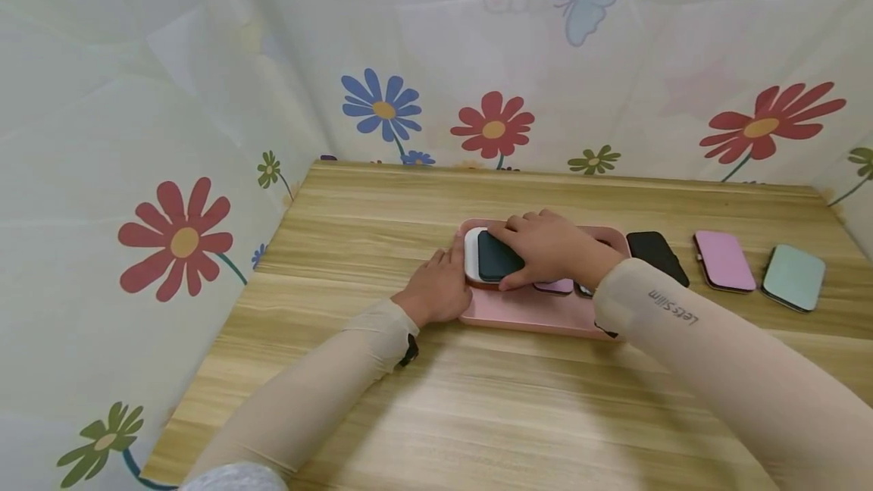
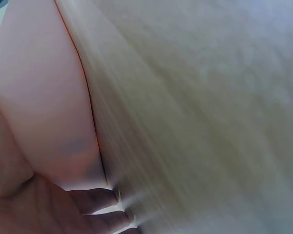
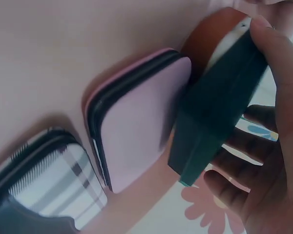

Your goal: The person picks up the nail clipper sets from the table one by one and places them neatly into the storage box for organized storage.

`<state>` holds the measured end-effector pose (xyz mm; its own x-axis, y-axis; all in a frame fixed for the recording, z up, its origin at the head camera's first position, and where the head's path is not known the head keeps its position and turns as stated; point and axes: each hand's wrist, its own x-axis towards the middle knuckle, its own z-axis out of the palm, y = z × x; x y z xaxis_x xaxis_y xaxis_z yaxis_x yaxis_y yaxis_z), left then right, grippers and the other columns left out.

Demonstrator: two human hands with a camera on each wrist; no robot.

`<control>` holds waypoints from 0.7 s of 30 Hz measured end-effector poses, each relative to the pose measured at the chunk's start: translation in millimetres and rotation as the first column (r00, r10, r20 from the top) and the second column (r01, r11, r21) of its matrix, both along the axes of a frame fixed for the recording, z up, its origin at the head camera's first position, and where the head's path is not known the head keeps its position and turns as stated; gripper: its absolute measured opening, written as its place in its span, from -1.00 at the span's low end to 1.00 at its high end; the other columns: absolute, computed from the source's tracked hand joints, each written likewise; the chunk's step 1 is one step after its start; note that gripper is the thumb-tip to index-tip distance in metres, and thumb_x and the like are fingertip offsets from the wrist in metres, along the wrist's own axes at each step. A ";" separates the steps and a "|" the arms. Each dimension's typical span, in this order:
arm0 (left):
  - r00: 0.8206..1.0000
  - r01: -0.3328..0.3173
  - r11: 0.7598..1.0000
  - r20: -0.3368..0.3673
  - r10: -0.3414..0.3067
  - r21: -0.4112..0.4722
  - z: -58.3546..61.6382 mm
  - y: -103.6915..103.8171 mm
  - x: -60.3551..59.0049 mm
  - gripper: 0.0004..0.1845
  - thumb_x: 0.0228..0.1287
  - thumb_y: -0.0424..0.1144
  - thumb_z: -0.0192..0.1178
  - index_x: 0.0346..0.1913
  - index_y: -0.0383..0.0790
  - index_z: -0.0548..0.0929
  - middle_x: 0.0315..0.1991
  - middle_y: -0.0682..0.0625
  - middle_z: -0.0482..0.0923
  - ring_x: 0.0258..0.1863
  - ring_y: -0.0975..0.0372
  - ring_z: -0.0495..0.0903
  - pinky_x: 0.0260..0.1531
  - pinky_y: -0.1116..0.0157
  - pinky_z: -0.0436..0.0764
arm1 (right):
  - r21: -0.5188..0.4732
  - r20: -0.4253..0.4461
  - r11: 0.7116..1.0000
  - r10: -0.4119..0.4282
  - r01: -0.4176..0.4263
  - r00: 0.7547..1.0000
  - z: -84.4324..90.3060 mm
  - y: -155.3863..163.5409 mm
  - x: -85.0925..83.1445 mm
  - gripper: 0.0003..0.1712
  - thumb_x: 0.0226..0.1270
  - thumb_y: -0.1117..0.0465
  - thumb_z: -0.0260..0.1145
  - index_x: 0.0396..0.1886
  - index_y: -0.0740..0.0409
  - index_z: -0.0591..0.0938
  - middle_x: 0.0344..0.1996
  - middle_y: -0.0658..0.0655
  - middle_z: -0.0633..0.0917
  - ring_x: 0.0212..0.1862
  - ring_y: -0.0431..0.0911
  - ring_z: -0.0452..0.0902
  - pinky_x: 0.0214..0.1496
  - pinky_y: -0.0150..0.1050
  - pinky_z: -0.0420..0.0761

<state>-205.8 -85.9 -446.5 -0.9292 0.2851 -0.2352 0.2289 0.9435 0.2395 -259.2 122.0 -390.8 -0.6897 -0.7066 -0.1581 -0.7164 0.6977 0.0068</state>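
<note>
Wooden table, enclosed on three sides by a flower-printed curtain. Landmark for all positions: the pink tray, lying flat near the table's middle.

Tray contents, left end to right: a white case lying flat, with a dark green case on top of it; a pink case just right of those; a plaid case beyond the pink one. In the right wrist view the pink and plaid cases lie side by side on the tray floor, and the green case's edge meets the pink case.

Off the tray, on the table to its right, in a row: a black case just beside the tray's right end, a second pink case farther right, a mint case farthest right.

Right hand: over the tray, fingers curled around the dark green case and clamped on its edges, thumb on the near side.

Left hand: at the tray's left end, fingers lying together fairly straight against the tray's outer wall, palm on the table. It grips nothing. The left wrist view is blurred; it shows only the tray wall, fingers and table grain.
</note>
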 end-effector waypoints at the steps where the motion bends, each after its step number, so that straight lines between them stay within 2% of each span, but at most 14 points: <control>1: 1.000 0.001 1.000 -0.001 -0.001 0.002 -0.5 0.4 0.0 -0.07 0.44 -0.09 -0.08 0.59 -0.25 -0.45 0.55 -0.22 0.13 0.55 -0.08 0.10 0.46 0.04 0.22 | -0.001 0.001 1.000 0.000 0.000 1.000 -1.8 -0.3 -0.3 0.18 0.05 -0.53 0.33 0.55 0.01 0.28 0.18 0.18 0.57 0.11 0.11 0.53 0.21 0.11 0.45; 9: 0.999 -0.007 1.000 0.039 0.007 0.000 -4.1 0.4 -4.3 -0.05 0.44 -0.09 -0.09 0.58 -0.23 -0.50 0.58 -0.20 0.06 0.56 -0.05 0.06 0.47 0.04 0.19 | -0.055 0.038 0.998 -0.024 0.026 0.999 -8.3 -7.7 -1.1 0.18 0.07 -0.48 0.36 0.57 0.01 0.24 0.27 0.20 0.52 0.20 0.14 0.48 0.29 0.13 0.41; 15: 1.000 0.002 1.000 0.027 -0.003 0.013 -1.7 -2.6 -3.1 -0.05 0.44 -0.09 -0.08 0.58 -0.25 -0.49 0.57 -0.22 0.06 0.56 -0.05 0.08 0.46 0.05 0.22 | -0.025 0.061 0.998 -0.053 0.055 0.997 -0.9 -19.3 1.0 0.18 0.08 -0.41 0.42 0.57 0.06 0.23 0.28 0.23 0.51 0.19 0.15 0.51 0.28 0.10 0.46; 21: 0.999 0.023 0.999 0.025 -0.024 0.032 2.8 -1.9 0.7 -0.07 0.46 -0.06 -0.10 0.58 -0.26 -0.47 0.59 -0.23 0.00 0.56 -0.05 0.07 0.46 0.04 0.23 | 0.000 0.071 0.997 -0.082 0.083 0.994 -1.0 -25.0 -0.6 0.20 0.05 -0.45 0.41 0.57 0.02 0.23 0.27 0.21 0.52 0.19 0.13 0.53 0.24 0.07 0.51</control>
